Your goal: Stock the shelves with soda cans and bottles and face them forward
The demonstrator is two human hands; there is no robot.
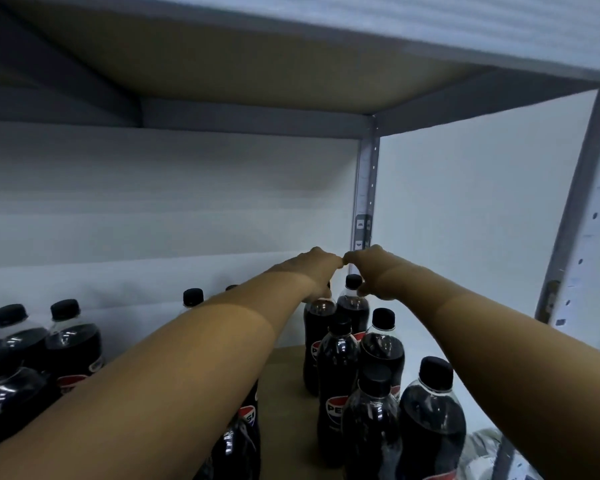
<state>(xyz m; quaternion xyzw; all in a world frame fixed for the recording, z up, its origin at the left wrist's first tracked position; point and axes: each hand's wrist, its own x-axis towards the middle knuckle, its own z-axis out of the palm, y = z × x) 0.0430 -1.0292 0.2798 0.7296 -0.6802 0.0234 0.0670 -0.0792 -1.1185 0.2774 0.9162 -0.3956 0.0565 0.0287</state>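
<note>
Near frame center, the left hand (312, 268) grips one back-row bottle (317, 327); the right hand (371, 271) pinches its neighbour (353, 303). Turning them may knock over the crowded front bottles (378, 403).

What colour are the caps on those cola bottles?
Black, as on the cap of the bottle by the right hand; head view.

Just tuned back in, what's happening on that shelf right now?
A person is stocking cola bottles on a shelf and reaches to the back right corner with both arms. The left hand grips the top of one back-row bottle, its cap hidden by the hand. The right hand has its fingers at the neck of the neighbouring bottle. More bottles stand in front of these, and another group stands at the left. Several labels are turned sideways or hidden.
</note>
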